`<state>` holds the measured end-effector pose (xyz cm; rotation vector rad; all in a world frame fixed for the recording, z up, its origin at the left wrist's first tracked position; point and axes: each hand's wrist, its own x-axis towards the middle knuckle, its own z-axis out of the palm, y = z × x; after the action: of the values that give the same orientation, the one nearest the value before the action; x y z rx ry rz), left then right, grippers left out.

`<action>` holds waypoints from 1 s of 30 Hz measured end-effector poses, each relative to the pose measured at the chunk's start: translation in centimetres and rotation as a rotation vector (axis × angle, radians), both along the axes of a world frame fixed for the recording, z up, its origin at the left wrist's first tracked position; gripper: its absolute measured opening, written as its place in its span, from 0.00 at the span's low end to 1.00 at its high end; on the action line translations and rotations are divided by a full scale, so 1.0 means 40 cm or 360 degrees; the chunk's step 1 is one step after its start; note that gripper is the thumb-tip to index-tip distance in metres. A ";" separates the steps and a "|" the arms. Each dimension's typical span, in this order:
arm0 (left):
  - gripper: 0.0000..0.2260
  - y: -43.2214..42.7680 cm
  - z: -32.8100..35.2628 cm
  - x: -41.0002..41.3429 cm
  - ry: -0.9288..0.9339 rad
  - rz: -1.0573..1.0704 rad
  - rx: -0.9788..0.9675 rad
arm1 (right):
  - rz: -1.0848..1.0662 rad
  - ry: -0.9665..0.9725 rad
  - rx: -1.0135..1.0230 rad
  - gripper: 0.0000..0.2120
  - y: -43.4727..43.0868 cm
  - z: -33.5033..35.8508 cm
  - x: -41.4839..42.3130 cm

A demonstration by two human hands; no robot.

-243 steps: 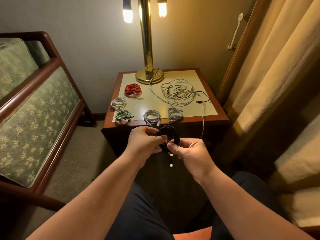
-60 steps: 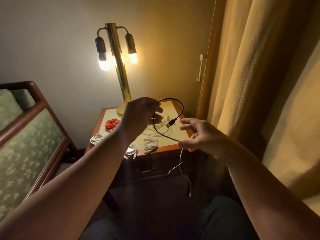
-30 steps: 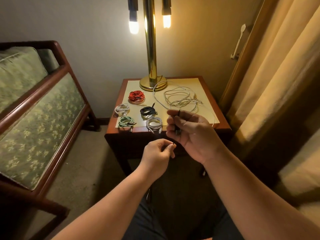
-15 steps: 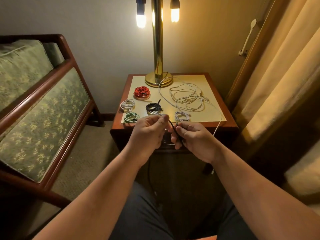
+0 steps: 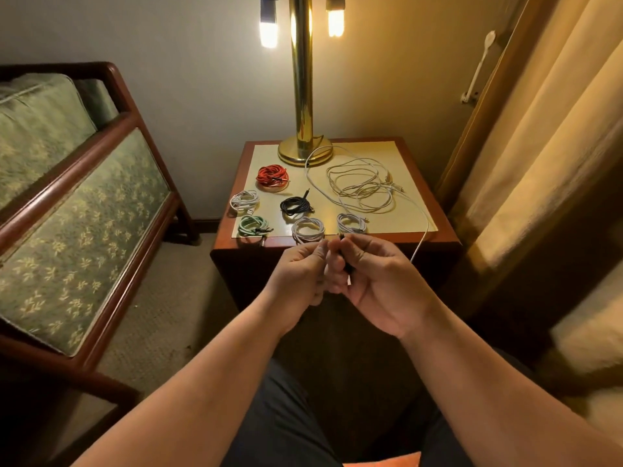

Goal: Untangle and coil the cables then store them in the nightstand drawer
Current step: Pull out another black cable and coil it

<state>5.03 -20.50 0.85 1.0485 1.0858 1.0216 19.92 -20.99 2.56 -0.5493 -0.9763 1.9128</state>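
Observation:
In front of the nightstand, my left hand and my right hand meet, both pinching a thin black cable whose small white plug shows between the fingers. Most of that cable is hidden by my hands. On the nightstand top lie several coiled cables: a red coil, a black coil, a green coil and white coils. A loose tangle of white cables sprawls at the right, one strand hanging over the front edge.
A brass lamp stands at the back of the nightstand with two lit bulbs. A green upholstered chair with a wooden frame stands to the left. Curtains hang at the right. Carpet lies between chair and nightstand.
A black coil I held earlier now lies on the nightstand. I pulled another black cable out of the tangle, and both hands have come together on it in front of the nightstand.

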 end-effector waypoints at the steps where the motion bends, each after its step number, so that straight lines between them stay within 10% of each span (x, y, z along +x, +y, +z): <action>1: 0.22 -0.005 0.002 0.011 0.0032 -0.0021 -0.0025 | -0.0085 0.0047 -0.0032 0.10 0.007 0.008 0.001; 15: 0.14 -0.031 0.030 0.025 0.0402 -0.0256 0.0105 | -0.0856 -0.0829 0.0308 0.10 0.108 -0.053 0.046; 22: 0.11 -0.024 0.073 -0.025 0.0428 -0.0087 0.0457 | -0.0326 -0.1051 0.0515 0.11 0.071 -0.068 0.040; 26: 0.05 0.001 0.038 -0.059 0.0969 0.0277 0.0862 | -0.0063 -0.0935 0.0401 0.14 0.056 -0.063 0.030; 30: 0.06 0.006 0.009 -0.063 0.0701 0.0286 0.0868 | 0.0221 -0.0643 0.0310 0.14 0.035 -0.050 0.034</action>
<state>2.51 -20.26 1.19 1.6965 1.3043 1.3089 21.28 -19.61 0.57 -0.7876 -1.4759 1.8349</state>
